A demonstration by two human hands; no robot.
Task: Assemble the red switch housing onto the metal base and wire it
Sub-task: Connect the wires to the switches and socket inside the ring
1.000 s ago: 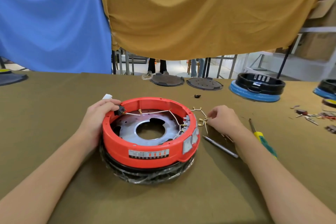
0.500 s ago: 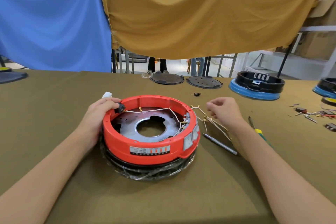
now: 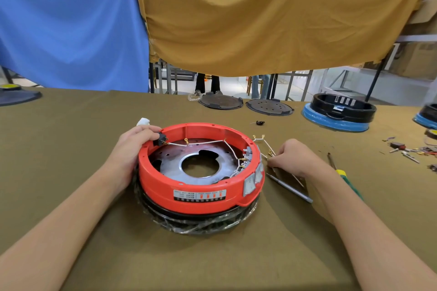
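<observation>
At centre of the table (image 3: 71,172), the red housing (image 3: 189,186) sits on a black, plastic-wrapped ring (image 3: 201,222), with the metal base (image 3: 175,165) lying flat inside it, its round hole near the middle. The left hand (image 3: 132,146) curls over the housing's rim at about ten o'clock, fingers pressing a small black switch (image 3: 160,139) against the inner wall. A white wire (image 3: 203,143) runs from that switch across the base toward terminals at three o'clock. A white scrap (image 3: 143,121) lies just beyond the left hand.

Just outside the housing at three o'clock, the right hand (image 3: 293,157) rests on the table with fingers bent, seemingly pinching loose wires (image 3: 262,140) with brass ends, though the grip itself is hard to make out. A grey rod (image 3: 290,189) lies under the wrist, and a screwdriver (image 3: 343,175) lies past the forearm.

Farther off at one o'clock lie two dark discs (image 3: 269,107) and a black-and-blue unit (image 3: 338,113).
</observation>
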